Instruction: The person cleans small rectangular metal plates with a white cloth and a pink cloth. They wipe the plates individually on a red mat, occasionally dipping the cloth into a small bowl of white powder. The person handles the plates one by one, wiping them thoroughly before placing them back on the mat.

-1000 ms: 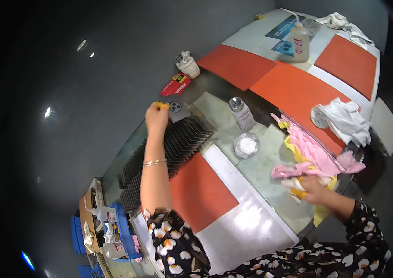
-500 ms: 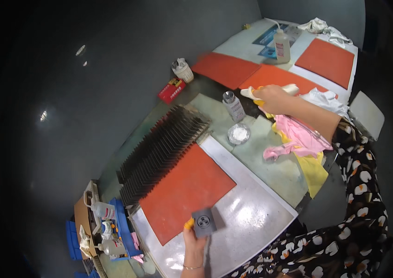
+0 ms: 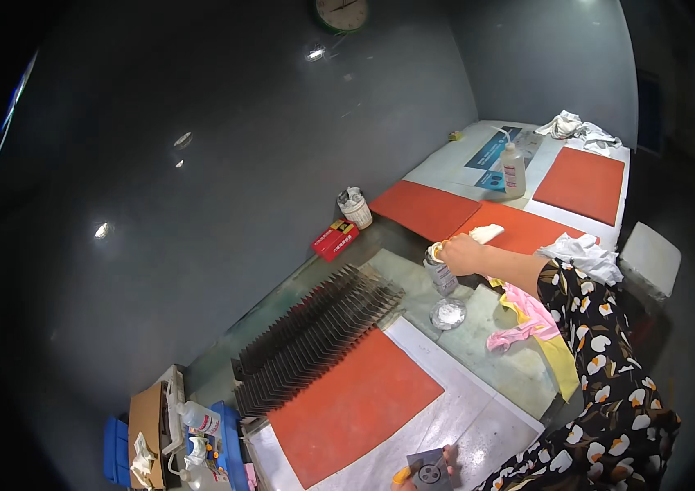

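Note:
At the lower edge my left hand (image 3: pixel 402 481) grips a small dark grey plate (image 3: pixel 421 463) with a round motif of several dark circles on its face. An orange finger cot covers a fingertip at its left edge, and fingers show on its right. My right hand (image 3: pixel 466 254), closed around a white cloth (image 3: pixel 487 233), is over the top of a pump bottle (image 3: pixel 443 279), hiding its cap. Cloth seems to touch the bottle top. Below the bottle sits a small round dish (image 3: pixel 447 313) with white content. Left of my right forearm lie pink (image 3: pixel 519 327) and yellow cloths (image 3: pixel 562 364).
A long rack of upright dark plates (image 3: pixel 315 340) stands beside an orange mat (image 3: pixel 356 401). Behind are a red box (image 3: pixel 335 240), a white cup (image 3: pixel 354 208), a spout bottle (image 3: pixel 513 172) and more orange mats (image 3: pixel 581 186). A blue tray (image 3: pixel 233 442) with bottles sits lower left.
The view has tilted up, so the table sits lower in the picture. My right hand with the white cloth has come onto the pump bottle. My left hand still holds the grey plate.

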The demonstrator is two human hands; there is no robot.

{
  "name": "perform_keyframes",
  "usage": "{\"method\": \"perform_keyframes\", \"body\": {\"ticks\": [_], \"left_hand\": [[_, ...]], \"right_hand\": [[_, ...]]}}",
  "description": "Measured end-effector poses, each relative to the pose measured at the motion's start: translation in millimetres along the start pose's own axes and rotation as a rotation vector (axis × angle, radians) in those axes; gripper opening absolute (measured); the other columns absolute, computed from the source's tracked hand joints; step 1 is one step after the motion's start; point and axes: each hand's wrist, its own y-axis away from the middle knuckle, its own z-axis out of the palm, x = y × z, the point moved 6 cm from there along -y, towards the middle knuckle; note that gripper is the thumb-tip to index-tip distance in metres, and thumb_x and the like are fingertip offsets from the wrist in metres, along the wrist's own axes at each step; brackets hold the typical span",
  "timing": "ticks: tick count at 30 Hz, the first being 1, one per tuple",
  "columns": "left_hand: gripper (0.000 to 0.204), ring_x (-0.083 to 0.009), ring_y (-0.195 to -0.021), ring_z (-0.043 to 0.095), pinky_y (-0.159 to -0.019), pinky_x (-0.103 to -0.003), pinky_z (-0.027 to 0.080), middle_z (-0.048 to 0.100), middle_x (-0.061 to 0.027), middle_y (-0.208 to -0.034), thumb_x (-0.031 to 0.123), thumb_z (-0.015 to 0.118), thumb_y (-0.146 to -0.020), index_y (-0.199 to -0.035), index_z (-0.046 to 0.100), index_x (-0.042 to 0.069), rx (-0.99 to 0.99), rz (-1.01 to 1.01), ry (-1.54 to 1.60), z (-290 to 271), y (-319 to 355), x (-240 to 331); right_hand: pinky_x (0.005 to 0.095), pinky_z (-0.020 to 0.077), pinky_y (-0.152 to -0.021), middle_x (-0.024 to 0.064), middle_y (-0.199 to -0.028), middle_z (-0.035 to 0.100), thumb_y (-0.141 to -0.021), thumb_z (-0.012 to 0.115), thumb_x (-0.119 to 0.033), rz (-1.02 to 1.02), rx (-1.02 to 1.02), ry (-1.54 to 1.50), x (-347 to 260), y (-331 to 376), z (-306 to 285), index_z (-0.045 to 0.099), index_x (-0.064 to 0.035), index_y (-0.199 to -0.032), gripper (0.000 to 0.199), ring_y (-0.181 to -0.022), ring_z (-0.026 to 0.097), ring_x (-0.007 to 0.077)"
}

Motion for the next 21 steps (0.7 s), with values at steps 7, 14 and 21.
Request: {"method": "perform_keyframes", "body": {"ticks": [7, 14, 21], "left_hand": [[0.063, -0.0339, -0.100, 0.054, -0.087, -0.044, 0.045, 0.050, -0.0241, -0.116, 0.038, 0.048, -0.081, -0.125, 0.038, -0.004, -0.040, 0.004, -0.140, 20, 3, -9], [0.068, -0.0341, -0.098, 0.056, -0.086, -0.050, 0.045, 0.052, -0.0226, -0.111, 0.046, 0.045, -0.084, -0.128, 0.034, -0.004, -0.240, 0.151, -0.296, 21, 22, 0], [0.046, -0.0282, -0.097, 0.054, -0.088, -0.050, 0.045, 0.052, -0.0118, -0.099, 0.019, 0.056, -0.079, -0.120, 0.044, 0.001, -0.385, 0.157, -0.299, 28, 34, 40]], "right_hand": [[0.0409, 0.0492, -0.060, 0.0171, -0.076, 0.062, -0.064, 0.058, -0.012, 0.011, -0.032, 0.016, 6, 2, -3, 0.061, -0.0021, -0.081, 0.020, -0.069, 0.063, 0.0305], [0.0448, 0.0462, -0.058, 0.0191, -0.072, 0.061, -0.074, 0.057, -0.016, 0.077, 0.030, -0.397, -76, 93, -131, 0.060, -0.0009, -0.082, 0.018, -0.068, 0.060, 0.0360], [0.0411, 0.0420, -0.059, 0.0165, -0.073, 0.053, -0.079, 0.057, -0.013, -0.267, 0.088, -1.021, -207, 221, -116, 0.052, -0.0013, -0.078, 0.013, -0.065, 0.053, 0.0356]]}}
